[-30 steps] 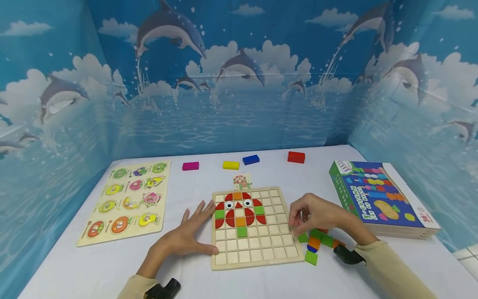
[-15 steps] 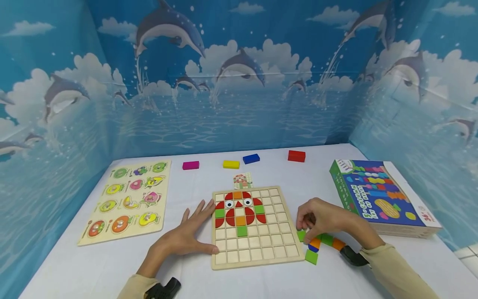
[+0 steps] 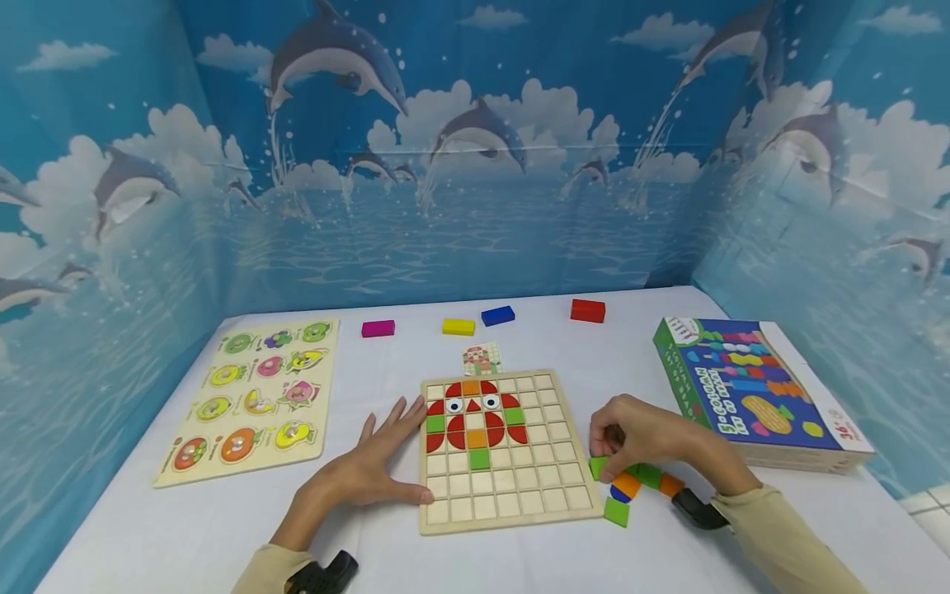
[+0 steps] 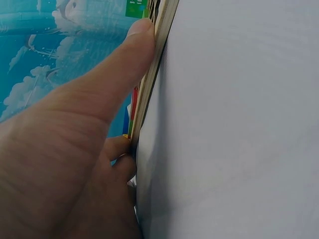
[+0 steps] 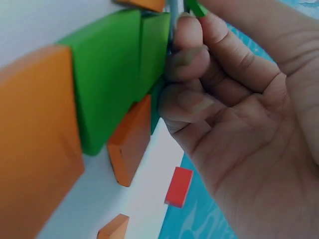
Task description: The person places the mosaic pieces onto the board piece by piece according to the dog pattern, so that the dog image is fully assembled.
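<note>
Here, right fingers (image 5: pixel 187 102) beside tiles (image 5: pixel 107 82)

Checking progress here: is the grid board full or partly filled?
Partly filled: the grid board holds red, green and orange tiles toward its upper left, but its bottom rows are bare wood.

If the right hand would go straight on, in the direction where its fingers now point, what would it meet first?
The right hand would probably first meet the green tile at its fingertips, next to the right edge of the wooden board. Whether it already touches this tile, I cannot tell.
</note>
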Available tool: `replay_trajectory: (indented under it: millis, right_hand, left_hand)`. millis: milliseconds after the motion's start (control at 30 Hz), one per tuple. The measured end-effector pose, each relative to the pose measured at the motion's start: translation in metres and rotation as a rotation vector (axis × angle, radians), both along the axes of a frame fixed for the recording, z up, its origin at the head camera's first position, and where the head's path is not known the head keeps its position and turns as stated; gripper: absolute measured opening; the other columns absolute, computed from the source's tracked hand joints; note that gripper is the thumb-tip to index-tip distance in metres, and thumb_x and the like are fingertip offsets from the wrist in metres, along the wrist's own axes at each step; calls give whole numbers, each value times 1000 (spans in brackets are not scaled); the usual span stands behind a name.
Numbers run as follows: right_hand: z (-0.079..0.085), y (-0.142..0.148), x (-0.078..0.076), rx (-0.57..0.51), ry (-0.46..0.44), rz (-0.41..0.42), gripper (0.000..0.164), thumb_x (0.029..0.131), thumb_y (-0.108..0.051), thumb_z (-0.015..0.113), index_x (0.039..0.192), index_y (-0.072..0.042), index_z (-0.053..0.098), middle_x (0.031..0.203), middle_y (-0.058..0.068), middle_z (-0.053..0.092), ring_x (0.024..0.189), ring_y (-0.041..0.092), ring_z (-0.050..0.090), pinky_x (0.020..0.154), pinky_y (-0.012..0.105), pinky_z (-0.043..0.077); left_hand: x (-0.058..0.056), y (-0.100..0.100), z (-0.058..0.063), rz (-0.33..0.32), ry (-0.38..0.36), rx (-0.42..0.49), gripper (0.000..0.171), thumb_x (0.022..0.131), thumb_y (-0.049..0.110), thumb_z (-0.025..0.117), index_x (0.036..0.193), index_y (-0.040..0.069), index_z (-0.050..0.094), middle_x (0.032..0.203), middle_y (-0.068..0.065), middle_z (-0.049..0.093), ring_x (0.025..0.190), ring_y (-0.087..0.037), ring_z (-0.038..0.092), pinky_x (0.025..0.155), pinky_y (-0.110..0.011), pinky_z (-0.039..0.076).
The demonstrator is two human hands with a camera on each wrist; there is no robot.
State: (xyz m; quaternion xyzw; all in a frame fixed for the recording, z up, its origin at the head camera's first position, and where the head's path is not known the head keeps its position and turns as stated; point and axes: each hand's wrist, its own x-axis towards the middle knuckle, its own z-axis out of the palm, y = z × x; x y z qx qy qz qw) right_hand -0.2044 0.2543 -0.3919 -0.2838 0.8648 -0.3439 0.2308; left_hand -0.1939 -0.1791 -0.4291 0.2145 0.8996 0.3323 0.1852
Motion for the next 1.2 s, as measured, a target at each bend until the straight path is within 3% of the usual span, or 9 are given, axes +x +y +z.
replay_trajectory:
  millis: [267,500,867,1200]
  right_hand:
    - [8,1,0,-13,-3,3,7,92,-11,86,90,-15,81,76,-8,69,67,9,59,60,20,53]
    - [17,-6,1,-54,17,37,5,97,-11,82,96,-16,83,79,-9,70,69,8,61,60,19,53]
    - [9,-85,12,-179,75,8,6,97,-7,81,95,-12,84,85,-9,76,76,5,65,78,24,63]
    - [-2,-129,15,-205,121,6,5,94,-4,84,91,-9,84,81,-10,75,72,3,63,70,21,61]
  left_hand:
    - [0,0,-1,5,-2,-4,124,77,50,96,174,20,24,182,3,13,169,-28,-5,131,-61,-15]
    - [0,1,-1,1,-1,1,125,77,50,96,174,19,23,182,1,14,168,-29,-5,131,-61,-15]
    - [0,-1,0,3,1,-8,125,77,50,96,174,19,24,182,1,13,168,-29,-5,132,-61,-14]
    - [0,-2,-1,-3,-4,1,123,79,51,95,174,21,23,182,2,12,169,-28,-5,132,-61,-14]
